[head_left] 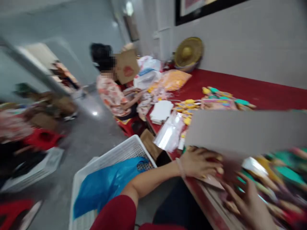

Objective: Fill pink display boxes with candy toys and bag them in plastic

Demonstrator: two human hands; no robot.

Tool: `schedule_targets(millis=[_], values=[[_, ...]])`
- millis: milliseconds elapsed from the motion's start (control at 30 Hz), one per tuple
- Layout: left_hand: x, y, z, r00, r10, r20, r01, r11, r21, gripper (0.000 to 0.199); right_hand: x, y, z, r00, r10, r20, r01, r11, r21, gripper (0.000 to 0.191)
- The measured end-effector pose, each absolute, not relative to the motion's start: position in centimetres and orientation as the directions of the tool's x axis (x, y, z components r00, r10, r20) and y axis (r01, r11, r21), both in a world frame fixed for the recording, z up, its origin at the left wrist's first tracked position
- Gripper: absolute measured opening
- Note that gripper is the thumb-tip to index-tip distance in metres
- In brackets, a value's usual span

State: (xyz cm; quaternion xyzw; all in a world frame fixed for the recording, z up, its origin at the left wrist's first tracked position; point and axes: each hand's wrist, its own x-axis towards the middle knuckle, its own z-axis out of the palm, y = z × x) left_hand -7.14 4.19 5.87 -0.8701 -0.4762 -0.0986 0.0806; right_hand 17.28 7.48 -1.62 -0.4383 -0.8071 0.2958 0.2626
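Observation:
At the front edge of the red table, my left hand [200, 162] reaches under the near edge of a large flat grey-brown board [240, 131], its fingers bent; what they may hold is hidden or too blurred to make out. My right hand [250, 199] is lower right, fingers spread, beside a heap of blurred green, yellow and tan items [283, 179]. Left of the board lie clear plastic bags [170, 131], a stack of white cards [161, 111] and small yellow pieces [188, 103].
A white crate [107, 148] with a blue plastic bag [107, 180] stands left of my legs. A seated person [111, 92] works at the table's far end. A straw hat [188, 52] leans against the wall. Red stools [43, 137] stand on the floor.

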Motion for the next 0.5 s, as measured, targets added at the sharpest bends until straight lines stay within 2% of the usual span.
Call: schedule_targets(millis=[67,133,200,267,333,400,500], values=[[-8.0,3.2,6.9,0.484,0.822,0.301,0.855,-0.517,0.039,0.041,20.5,7.0,-0.6,-0.444,0.89,0.109,0.575,0.376,-0.727,0.047],[-9.0,3.3,7.4,0.416,0.84,0.349,0.864,-0.485,0.137,0.04,25.1,7.4,1.1,-0.314,0.945,0.086,0.672,0.286,-0.683,0.041],[-9.9,4.3,7.2,0.441,0.832,0.337,0.837,-0.517,0.181,0.044,30.0,7.9,3.0,-0.087,0.986,0.141,0.83,0.15,-0.538,0.037],[-10.2,5.2,6.7,0.496,0.799,0.339,0.801,-0.572,0.176,0.044,33.3,8.3,4.6,0.041,0.982,0.185,0.937,0.027,-0.35,0.035],[-9.9,5.4,6.6,0.535,0.772,0.345,0.778,-0.608,0.155,0.043,34.0,9.1,5.2,-0.006,0.991,0.137,0.985,0.03,-0.171,0.035],[-9.6,5.1,6.7,0.531,0.772,0.349,0.782,-0.605,0.148,0.041,32.4,10.2,4.8,-0.151,0.986,0.066,0.986,0.155,-0.054,0.04],[-9.3,4.9,7.0,0.484,0.808,0.335,0.812,-0.558,0.172,0.039,28.3,11.9,3.3,-0.333,0.942,0.042,0.942,0.334,-0.034,0.039]])
